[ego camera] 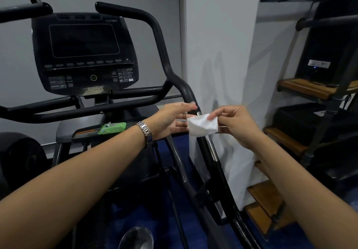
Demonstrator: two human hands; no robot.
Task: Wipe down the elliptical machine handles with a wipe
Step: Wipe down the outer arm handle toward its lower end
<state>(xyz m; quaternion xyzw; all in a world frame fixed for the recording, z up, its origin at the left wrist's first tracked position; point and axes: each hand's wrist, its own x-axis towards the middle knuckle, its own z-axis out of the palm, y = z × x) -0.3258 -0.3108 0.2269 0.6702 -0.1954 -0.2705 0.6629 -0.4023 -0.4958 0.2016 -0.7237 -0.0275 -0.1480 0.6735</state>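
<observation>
r hand [234, 124] pinches wipe [202, 125] by handle [186, 92], wipe pack [112, 128] near l hand [170, 119].

Crumpled white wipe [202, 125] held up in front of elliptical's black R handle [160, 41], just below bend.

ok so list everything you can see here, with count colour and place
console: one, black, screen dark, centre left
left handle: one, black, upper left
right handle: one, black, curving down from the console's right to the hands
wipe: one, white, in front of the right handle's lower part
wipe pack: one, green, on the ledge below the console
wooden steps: several, brown, far right
wall: one, white, behind the wipe
watch: one, silver, left wrist
left hand: one, fingers extended at the wipe's left edge
right hand: one, pinches the wipe's upper right
</observation>
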